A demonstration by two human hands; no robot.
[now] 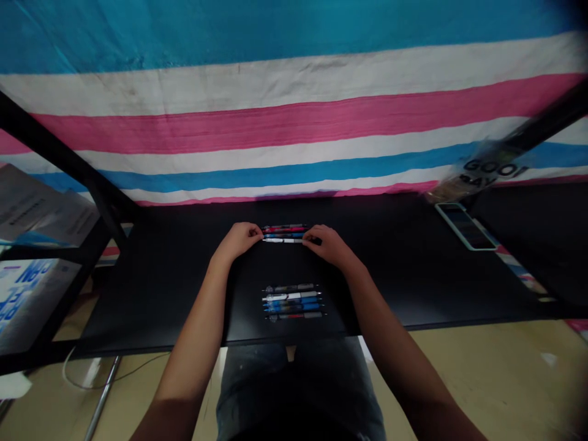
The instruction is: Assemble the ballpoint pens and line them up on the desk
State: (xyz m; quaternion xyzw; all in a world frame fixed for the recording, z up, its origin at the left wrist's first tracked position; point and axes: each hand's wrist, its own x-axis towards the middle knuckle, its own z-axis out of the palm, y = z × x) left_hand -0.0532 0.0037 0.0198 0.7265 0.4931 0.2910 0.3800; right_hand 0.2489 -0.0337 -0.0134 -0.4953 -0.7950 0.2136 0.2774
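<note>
A white pen (282,241) lies level across the front of a small row of pens at the back middle of the black table. The fingers of my left hand (241,239) are closed at its left end, and my right hand (327,243) pinches its right end. Just behind it are a blue pen (283,235) and a red pen (285,229), with a dark one at the far edge of the row. Nearer to me lies a second row: a dark pen (291,288), a white pen (290,297), blue pens (291,304) and a dark pen with red (296,316).
A phone in a pale green case (466,226) lies at the table's right end. Behind it is a clear plastic bag with black lettering (487,171). Boxes (27,300) stand on a rack at the left. A striped sheet (294,122) hangs behind the black table (390,275).
</note>
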